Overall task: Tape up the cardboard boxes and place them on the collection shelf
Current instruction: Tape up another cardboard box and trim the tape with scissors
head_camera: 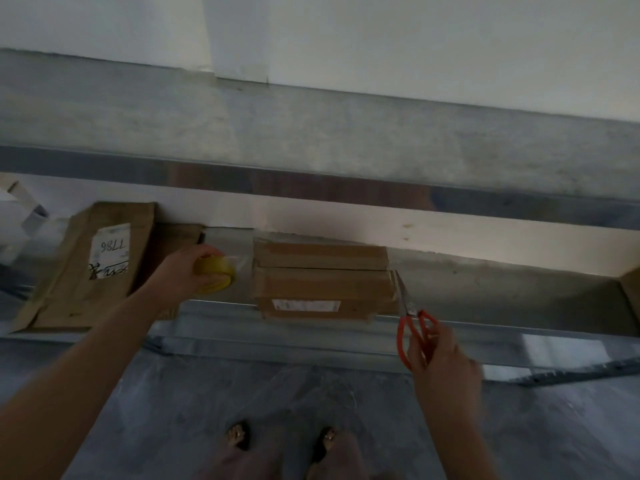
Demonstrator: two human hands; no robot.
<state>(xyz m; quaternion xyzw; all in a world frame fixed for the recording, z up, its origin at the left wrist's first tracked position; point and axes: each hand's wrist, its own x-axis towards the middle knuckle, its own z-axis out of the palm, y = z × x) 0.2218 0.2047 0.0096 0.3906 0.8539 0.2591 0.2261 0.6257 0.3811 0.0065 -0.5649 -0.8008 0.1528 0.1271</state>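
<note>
A small cardboard box (322, 282) with a white label on its front lies on the grey metal shelf (485, 289), its top flaps closed. My left hand (183, 271) grips a yellow roll of tape (214, 274) just left of the box, and a clear strip of tape runs from the roll toward the box. My right hand (440, 355) holds orange-handled scissors (412, 323) by the handles, with the blades pointing up at the box's right edge.
A taller cardboard box (100, 265) with a white label reading 7786 stands on the shelf at the left, a darker box beside it. An upper shelf beam (311, 188) crosses above. Another box corner (632, 292) shows at far right. My feet stand on the grey floor below.
</note>
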